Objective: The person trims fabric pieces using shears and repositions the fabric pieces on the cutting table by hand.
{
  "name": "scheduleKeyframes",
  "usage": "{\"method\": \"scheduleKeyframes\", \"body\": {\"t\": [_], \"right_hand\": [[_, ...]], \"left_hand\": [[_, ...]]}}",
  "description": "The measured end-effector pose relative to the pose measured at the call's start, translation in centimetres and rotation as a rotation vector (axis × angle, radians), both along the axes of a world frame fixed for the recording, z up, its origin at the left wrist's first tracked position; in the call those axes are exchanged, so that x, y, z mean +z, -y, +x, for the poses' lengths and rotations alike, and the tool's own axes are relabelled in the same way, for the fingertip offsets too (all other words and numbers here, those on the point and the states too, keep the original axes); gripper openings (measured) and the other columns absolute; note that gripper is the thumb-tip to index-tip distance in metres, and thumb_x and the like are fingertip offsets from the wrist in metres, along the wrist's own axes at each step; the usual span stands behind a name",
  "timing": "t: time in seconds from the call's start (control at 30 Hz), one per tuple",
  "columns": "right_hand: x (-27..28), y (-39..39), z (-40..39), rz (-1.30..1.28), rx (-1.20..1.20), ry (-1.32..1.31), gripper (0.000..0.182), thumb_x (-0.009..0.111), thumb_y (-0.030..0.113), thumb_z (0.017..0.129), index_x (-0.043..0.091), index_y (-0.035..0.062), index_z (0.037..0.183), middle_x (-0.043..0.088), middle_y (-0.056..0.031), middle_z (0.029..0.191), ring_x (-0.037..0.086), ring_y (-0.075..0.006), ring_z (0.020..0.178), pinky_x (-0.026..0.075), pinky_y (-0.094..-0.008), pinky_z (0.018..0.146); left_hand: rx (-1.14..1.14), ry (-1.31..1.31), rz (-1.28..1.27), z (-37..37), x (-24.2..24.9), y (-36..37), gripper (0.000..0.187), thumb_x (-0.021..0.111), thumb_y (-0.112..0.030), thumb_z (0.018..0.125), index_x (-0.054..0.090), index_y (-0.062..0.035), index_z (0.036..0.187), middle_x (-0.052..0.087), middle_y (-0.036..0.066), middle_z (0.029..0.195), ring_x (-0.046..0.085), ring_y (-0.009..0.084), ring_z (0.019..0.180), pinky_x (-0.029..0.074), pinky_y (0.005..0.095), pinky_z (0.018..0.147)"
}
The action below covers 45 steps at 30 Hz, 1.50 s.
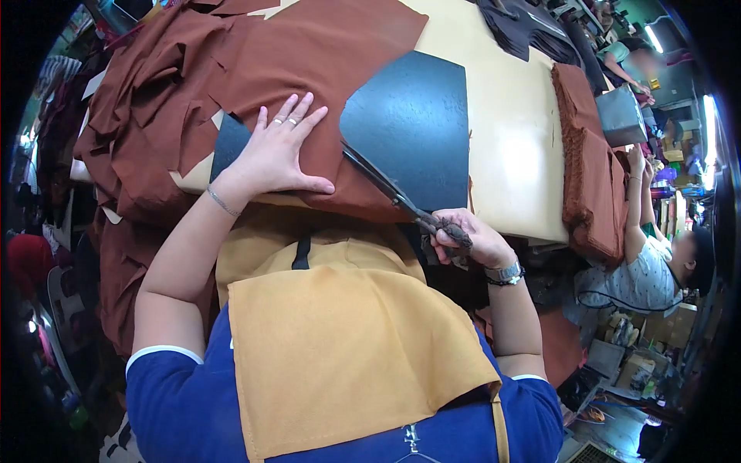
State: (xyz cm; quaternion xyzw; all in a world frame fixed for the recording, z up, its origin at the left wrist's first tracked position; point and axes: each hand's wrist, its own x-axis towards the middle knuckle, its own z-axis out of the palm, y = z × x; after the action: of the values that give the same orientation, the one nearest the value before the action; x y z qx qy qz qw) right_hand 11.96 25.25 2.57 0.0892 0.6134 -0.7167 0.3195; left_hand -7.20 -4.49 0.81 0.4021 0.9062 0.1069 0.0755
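While our left hand (279,154) lies flat, fingers spread and gripping nothing, probably to steady the brown cloth (332,58) at the near edge of the table (513,154), our right hand (480,241) wraps its fingers round the scissors (397,196), which meet the cloth's border

Pretty bright in the middle; the cream tabletop (505,96) has a blown-out white glare spot, and the dark board (413,116) gets a softer bluish sheen; tube lights (709,127) burn out at far right; scissors (378,178) look reasonably crisp, background's dimmer and softer; heavy fisheye bend, corners fading to black.
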Motion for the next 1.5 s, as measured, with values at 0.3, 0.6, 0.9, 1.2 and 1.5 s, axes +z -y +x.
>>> {"method": "scheduleKeyframes", "body": {"t": [0.3, 0.6, 0.9, 1.2, 1.5], "right_hand": [[1.0, -1.0, 0.8, 0.045, -0.029, -0.018, 0.026, 0.067, 0.028, 0.087, 0.055, 0.0053, 0.08, 0.058, -0.0001, 0.068, 0.057, -0.007, 0.058, 0.045, -0.021, 0.055], [-0.6, 1.2, 0.0, -0.009, -0.033, -0.034, 0.025, 0.067, 0.028, 0.087, 0.055, 0.0062, 0.081, 0.058, -0.0008, 0.063, 0.056, -0.007, 0.057, 0.042, -0.0212, 0.052], [-3.2, 4.5, 0.5, -0.084, -0.189, -0.052, 0.021, 0.066, 0.026, 0.089, 0.055, 0.0084, 0.083, 0.061, -0.0007, 0.065, 0.055, -0.0073, 0.056, 0.041, -0.0217, 0.053], [-3.7, 5.4, 1.6, -0.084, -0.205, -0.089, 0.021, 0.064, 0.025, 0.091, 0.054, 0.0081, 0.086, 0.061, 0.0002, 0.067, 0.056, -0.0063, 0.058, 0.042, -0.0203, 0.054], [-2.8, 6.4, 1.2, -0.086, -0.252, -0.041, 0.018, 0.064, 0.023, 0.091, 0.056, 0.0073, 0.087, 0.06, 0.0007, 0.067, 0.056, -0.0062, 0.058, 0.045, -0.0208, 0.056]], "left_hand": [[-0.016, -0.03, 0.046, -0.1, -0.9, 0.7, 0.118, 0.071, -0.075, 0.057, 0.028, -0.0139, 0.149, 0.017, 0.014, 0.157, 0.013, 0.0344, 0.145, 0.008, 0.0597, 0.114], [-0.029, -0.014, 0.049, 1.1, -0.8, -0.2, 0.12, 0.07, -0.075, 0.056, 0.027, -0.0125, 0.149, 0.017, 0.014, 0.157, 0.013, 0.034, 0.145, 0.007, 0.059, 0.114], [-0.016, -0.073, 0.058, 1.3, -1.1, -0.2, 0.127, 0.068, -0.078, 0.056, 0.024, -0.0026, 0.148, 0.021, 0.018, 0.155, 0.016, 0.0341, 0.145, 0.012, 0.06, 0.113], [0.055, -0.037, 0.034, 2.2, -1.0, -0.9, 0.128, 0.07, -0.076, 0.056, 0.021, -0.0042, 0.149, 0.017, 0.016, 0.157, 0.012, 0.0321, 0.146, 0.009, 0.0591, 0.113], [0.069, -0.065, -0.016, 3.0, -0.9, -1.6, 0.129, 0.061, -0.082, 0.06, 0.02, 0.0013, 0.148, 0.016, 0.02, 0.156, 0.012, 0.0351, 0.145, 0.009, 0.0597, 0.113]]}}
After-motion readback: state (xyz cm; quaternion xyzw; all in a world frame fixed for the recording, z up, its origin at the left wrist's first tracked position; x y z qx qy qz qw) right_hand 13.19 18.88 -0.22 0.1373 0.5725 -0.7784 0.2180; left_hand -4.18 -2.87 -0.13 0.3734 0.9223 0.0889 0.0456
